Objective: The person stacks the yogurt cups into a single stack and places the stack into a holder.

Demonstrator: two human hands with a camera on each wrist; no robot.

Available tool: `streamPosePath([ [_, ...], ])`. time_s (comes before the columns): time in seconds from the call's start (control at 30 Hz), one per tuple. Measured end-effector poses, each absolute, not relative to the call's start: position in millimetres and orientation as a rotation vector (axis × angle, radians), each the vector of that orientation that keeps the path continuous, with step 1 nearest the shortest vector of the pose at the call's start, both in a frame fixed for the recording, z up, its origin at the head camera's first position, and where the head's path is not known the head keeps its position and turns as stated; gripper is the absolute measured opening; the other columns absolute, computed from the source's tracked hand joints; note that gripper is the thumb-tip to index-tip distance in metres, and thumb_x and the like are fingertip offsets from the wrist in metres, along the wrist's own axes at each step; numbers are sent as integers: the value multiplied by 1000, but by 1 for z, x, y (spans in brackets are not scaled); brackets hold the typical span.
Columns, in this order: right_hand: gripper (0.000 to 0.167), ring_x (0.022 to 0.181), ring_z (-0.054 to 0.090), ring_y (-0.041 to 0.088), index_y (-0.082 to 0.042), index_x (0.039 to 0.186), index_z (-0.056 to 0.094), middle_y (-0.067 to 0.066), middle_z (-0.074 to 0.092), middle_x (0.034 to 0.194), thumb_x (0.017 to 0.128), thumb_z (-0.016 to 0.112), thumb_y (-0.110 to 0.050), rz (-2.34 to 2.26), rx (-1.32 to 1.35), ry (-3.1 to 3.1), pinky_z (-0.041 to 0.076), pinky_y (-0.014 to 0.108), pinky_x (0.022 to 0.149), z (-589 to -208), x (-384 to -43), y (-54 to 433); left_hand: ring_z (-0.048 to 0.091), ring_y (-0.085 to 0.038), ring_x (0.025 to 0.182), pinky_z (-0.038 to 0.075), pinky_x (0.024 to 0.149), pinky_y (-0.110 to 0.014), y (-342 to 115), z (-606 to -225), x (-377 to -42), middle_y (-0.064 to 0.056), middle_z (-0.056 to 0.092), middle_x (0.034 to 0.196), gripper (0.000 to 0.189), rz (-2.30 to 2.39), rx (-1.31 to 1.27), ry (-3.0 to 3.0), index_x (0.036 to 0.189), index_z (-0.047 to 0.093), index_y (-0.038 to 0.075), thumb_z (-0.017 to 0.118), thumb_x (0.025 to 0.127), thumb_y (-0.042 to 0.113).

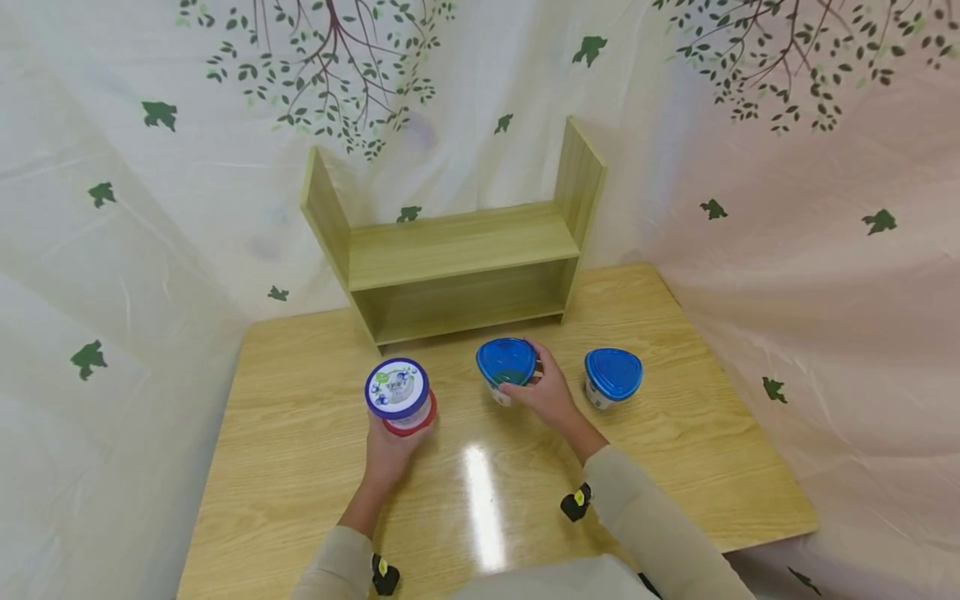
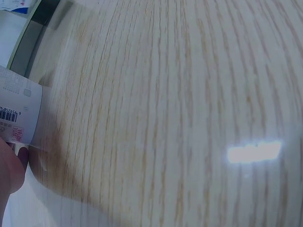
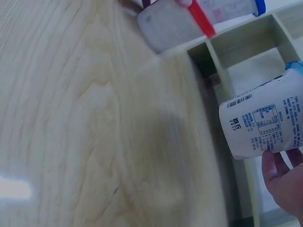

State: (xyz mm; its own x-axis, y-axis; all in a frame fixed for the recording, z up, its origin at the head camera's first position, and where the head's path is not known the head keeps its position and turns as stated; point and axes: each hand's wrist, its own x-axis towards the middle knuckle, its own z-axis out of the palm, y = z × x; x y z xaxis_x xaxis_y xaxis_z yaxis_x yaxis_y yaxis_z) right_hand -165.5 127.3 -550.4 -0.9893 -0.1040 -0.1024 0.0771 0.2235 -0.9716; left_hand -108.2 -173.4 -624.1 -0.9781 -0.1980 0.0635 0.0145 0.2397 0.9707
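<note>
My left hand grips a yogurt tub with a red lid. A second tub with a purple-blue lid is stacked on top of it. In the left wrist view only a printed tub's side and part of the hand show at the edge. My right hand holds a white yogurt tub with a rounded, three-sided blue lid, thumb and fingers around its side. Its printed wall faces the right wrist camera. A matching blue-lidded tub stands on the table, right of that hand.
A pale wooden two-tier shelf with raised side panels stands at the table's back, behind both hands. The wooden table reflects a bright light strip. Printed curtains hang close around the back and sides.
</note>
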Motion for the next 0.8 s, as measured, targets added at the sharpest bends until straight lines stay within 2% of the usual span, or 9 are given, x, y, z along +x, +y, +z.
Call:
streamPosePath([
  [0.37, 88, 125, 48, 38, -15, 152, 33, 15, 44, 144, 82, 86, -26, -1942, -149, 2405, 52, 52, 95, -506, -162, 90, 40, -31, 138, 31, 116, -52, -174, -625, -109, -13, 39, 152, 115, -1878, 164, -2321, 158, 16, 18, 93, 73, 19],
  [0.57, 88, 128, 46, 37, -13, 151, 31, 15, 44, 145, 82, 86, -26, -1991, -194, 2427, 52, 52, 97, -484, -158, 68, 40, -31, 138, 32, 115, -53, -175, -626, -109, -12, 39, 152, 114, -1854, 176, -2332, 157, 16, 16, 93, 73, 17],
  [0.8, 88, 129, 47, 35, -15, 148, 33, 12, 45, 143, 80, 87, -26, -1998, -281, 2454, 53, 51, 95, -467, -159, 43, 41, -30, 138, 33, 114, -54, -176, -628, -109, -9, 39, 152, 112, -1848, 138, -2330, 157, 15, 20, 92, 75, 17],
])
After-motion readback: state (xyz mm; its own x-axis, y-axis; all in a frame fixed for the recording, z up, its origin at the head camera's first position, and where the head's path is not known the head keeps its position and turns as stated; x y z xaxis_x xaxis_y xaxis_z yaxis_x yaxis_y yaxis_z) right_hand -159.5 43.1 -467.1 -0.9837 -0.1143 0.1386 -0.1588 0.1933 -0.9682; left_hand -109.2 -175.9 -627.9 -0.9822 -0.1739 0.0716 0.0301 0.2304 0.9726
